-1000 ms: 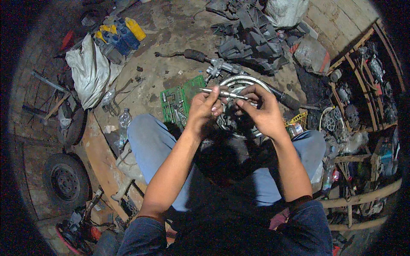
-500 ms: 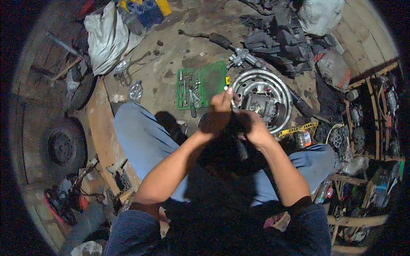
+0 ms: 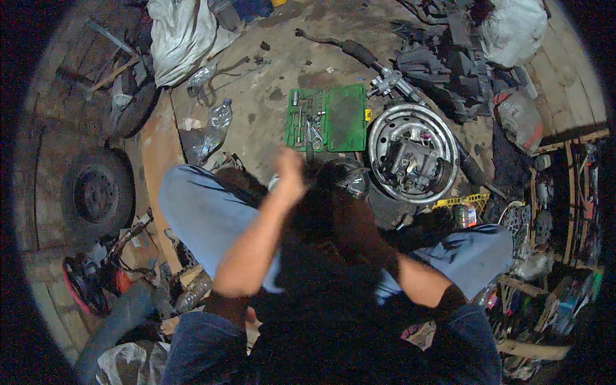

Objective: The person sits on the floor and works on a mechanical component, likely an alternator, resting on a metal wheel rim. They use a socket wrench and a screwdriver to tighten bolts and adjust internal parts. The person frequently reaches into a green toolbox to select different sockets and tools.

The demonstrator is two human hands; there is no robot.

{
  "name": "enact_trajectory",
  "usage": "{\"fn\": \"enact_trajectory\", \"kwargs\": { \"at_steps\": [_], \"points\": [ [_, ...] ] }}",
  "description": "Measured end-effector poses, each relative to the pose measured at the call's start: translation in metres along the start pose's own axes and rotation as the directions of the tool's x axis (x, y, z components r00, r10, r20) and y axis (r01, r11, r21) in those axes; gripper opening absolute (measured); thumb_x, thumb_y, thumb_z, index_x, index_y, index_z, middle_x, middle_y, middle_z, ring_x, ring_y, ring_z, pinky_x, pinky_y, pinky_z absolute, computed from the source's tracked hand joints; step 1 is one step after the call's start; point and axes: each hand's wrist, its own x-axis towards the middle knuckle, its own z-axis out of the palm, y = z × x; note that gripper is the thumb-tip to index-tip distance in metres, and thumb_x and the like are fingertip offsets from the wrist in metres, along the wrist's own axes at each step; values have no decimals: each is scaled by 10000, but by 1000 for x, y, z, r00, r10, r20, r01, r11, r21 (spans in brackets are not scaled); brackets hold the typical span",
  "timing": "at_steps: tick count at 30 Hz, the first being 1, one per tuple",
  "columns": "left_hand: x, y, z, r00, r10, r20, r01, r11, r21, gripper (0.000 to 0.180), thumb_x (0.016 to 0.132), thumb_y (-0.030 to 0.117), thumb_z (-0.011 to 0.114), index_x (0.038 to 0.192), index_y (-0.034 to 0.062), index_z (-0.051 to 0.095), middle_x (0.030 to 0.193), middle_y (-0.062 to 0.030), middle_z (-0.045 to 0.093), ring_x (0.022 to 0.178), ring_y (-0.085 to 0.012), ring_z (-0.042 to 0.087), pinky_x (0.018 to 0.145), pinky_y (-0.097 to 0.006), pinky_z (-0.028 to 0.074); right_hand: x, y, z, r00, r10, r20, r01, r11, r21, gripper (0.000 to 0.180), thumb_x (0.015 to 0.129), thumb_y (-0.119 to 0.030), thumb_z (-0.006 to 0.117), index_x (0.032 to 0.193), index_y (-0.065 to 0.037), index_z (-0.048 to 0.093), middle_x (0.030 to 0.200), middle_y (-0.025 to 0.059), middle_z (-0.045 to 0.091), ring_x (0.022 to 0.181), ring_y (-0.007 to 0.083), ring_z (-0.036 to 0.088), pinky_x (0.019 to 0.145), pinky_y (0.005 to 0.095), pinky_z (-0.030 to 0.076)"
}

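Observation:
My left hand (image 3: pixel 289 172) is raised just below the near edge of an open green socket set case (image 3: pixel 347 122). It is smeared by motion, so I cannot make out its fingers or anything in them. My right forearm (image 3: pixel 420 279) runs into deep shadow before my body, where my right hand is hidden. Sockets and a ratchet (image 3: pixel 312 133) lie in the left half of the case. Beside the shadow sits a shiny rounded metal part (image 3: pixel 354 182), partly dark. Right of it a steel wheel rim (image 3: pixel 377 154) lies flat, with a greasy metal housing (image 3: pixel 412 160) inside.
A crushed clear plastic bottle (image 3: pixel 219 122) lies beyond my left knee. Dark plastic parts (image 3: pixel 436 70) and a long metal shaft assembly (image 3: pixel 388 82) lie at the far right. A yellow crate edge (image 3: pixel 461 201) is near my right knee, and a tyre (image 3: pixel 97 192) stands at left.
My hands were together by the rim's left edge. The left has moved left and toward me; the right has drawn back into shadow. The view has shifted, so the floor items appear farther right.

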Motion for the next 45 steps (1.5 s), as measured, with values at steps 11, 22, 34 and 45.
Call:
{"fn": "enact_trajectory", "kwargs": {
  "at_steps": [11, 22, 34, 45],
  "points": [
    [-72, 11, -26, 694, 334, 638, -691, 557, 460, 398, 1033, 377, 450, 1069, 11, 602, 916, -108, 627, 812, -241, 613, 729, -374, 500, 18, 28, -35, 994, 102, 42, -109, 963, 245, 186, 968, -187, 587, 995, -3, 595, 834, 167, 622, 724, 297, 517, 706, 374, 462],
    [14, 2, -42, 786, 353, 508, -613, 547, 570, 400, 985, 378, 540, 1116, 9, 620, 1008, -128, 671, 880, -242, 622, 814, -374, 504, 82, 8, -19, 953, 300, 43, -300, 915, 270, 231, 916, -188, 702, 1003, 16, 638, 805, 27, 616, 739, 103, 547, 667, 287, 454],
    [170, -21, -10, 980, 13, 197, 96, 840, -534, 350, 1000, 382, 521, 1023, 63, 665, 921, -88, 681, 796, -213, 616, 763, -365, 521, 243, 98, 66, 765, 634, -115, -334, 542, 771, 139, 891, -67, 706, 939, 39, 630, 809, 88, 663, 704, 187, 668, 632, 301, 559],
    [188, -21, -6, 988, 56, -146, -93, 961, -259, 374, 992, 386, 558, 1072, 33, 656, 905, -80, 661, 827, -215, 624, 758, -343, 518, 338, 265, 150, 748, 593, -298, -304, 706, 639, 131, 856, -23, 732, 893, 68, 646, 803, 138, 674, 668, 219, 655, 599, 328, 575]
  ]
}}
